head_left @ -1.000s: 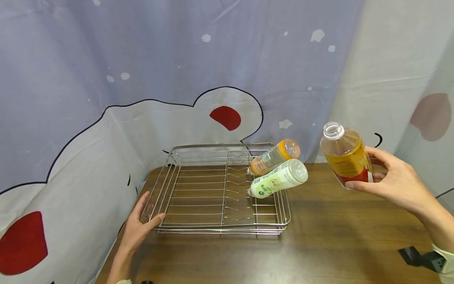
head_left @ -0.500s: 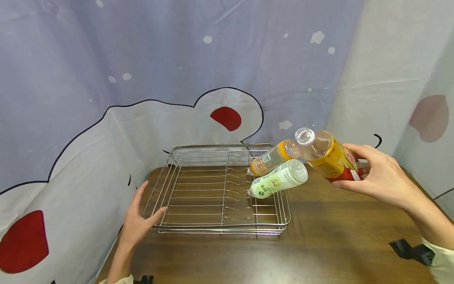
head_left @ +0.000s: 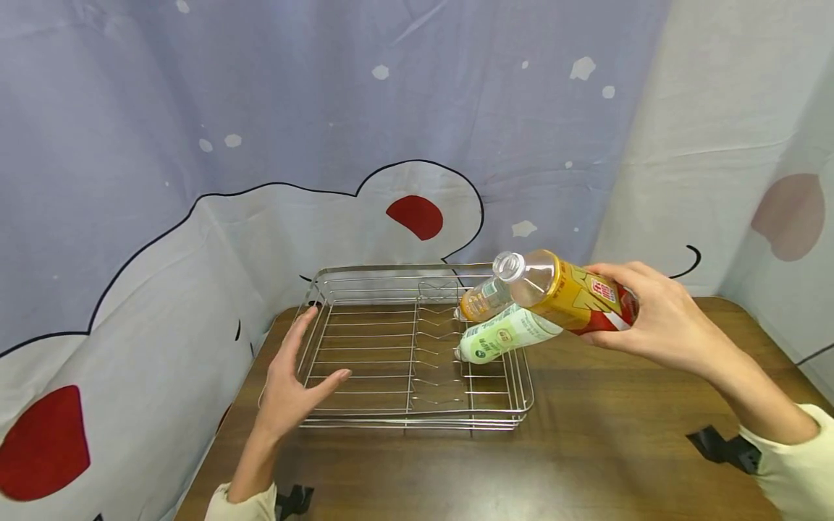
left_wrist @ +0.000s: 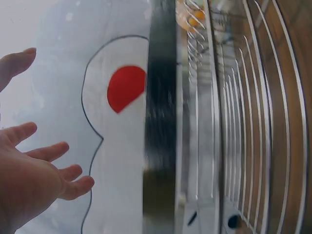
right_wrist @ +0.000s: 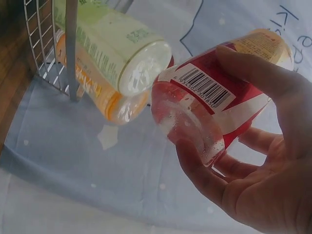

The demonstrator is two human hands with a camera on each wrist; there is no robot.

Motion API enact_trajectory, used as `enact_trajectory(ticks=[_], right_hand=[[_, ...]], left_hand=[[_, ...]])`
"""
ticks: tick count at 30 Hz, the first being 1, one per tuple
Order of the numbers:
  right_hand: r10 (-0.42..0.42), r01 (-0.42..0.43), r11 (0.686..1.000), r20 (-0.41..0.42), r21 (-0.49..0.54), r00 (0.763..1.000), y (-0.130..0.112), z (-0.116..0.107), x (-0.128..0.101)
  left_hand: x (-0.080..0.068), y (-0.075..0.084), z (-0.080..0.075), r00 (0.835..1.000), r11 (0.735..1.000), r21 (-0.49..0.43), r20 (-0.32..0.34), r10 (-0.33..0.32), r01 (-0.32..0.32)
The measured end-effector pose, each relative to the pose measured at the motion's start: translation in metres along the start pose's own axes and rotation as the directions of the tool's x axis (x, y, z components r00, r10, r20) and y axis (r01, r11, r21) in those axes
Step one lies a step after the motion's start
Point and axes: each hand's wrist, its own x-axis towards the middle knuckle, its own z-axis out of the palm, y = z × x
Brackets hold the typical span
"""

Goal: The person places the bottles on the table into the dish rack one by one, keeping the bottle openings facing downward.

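Note:
A wire dish rack (head_left: pixel 365 362) sits on the wooden table (head_left: pixel 586 449). Two bottles lean neck-down against its right side: an orange one (head_left: pixel 483 300) and a green-labelled one (head_left: pixel 502 334); from the right wrist I see the green bottle's base (right_wrist: pixel 141 63) and the orange bottle (right_wrist: pixel 105 95). My right hand (head_left: pixel 651 318) grips an uncapped bottle with a yellow and red label (head_left: pixel 567 291), tilted on its side above them, mouth to the left. In the right wrist view its base (right_wrist: pixel 190 126) faces the camera. My left hand (head_left: pixel 296 383) hovers open over the rack's left front, fingers spread (left_wrist: pixel 46 165).
A printed curtain (head_left: pixel 326 145) hangs close behind and left of the table. The rack's left and middle wires (left_wrist: pixel 229 136) carry nothing. Black wrist straps (head_left: pixel 723 445) show at the lower right. Bare tabletop lies right of the rack.
My right hand has carried the open bottle left and tipped it nearly horizontal over the two racked bottles. My left hand has lifted off the rack's left rim and moved right, over the rack.

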Motion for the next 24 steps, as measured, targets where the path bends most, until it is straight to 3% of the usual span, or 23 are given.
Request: enact_trajectory(ticks=[11, 18, 24], right_hand=[[-0.063, 0.063, 0.998, 0.033, 0.004, 0.997, -0.012, 0.010, 0.010], [-0.061, 0.060, 0.998, 0.099, 0.007, 0.993, -0.018, 0.020, 0.013], [-0.106, 0.108, 0.994, 0.073, -0.028, 0.992, -0.026, 0.025, 0.017]], left_hand=[[0.020, 0.020, 0.030, 0.986, 0.983, -0.094, 0.053, 0.161, -0.155], [0.027, 0.031, 0.046, 0.977, 0.974, -0.131, 0.081, 0.195, -0.184], [0.032, 0.044, 0.056, 0.969, 0.963, -0.174, 0.099, 0.227, -0.208]])
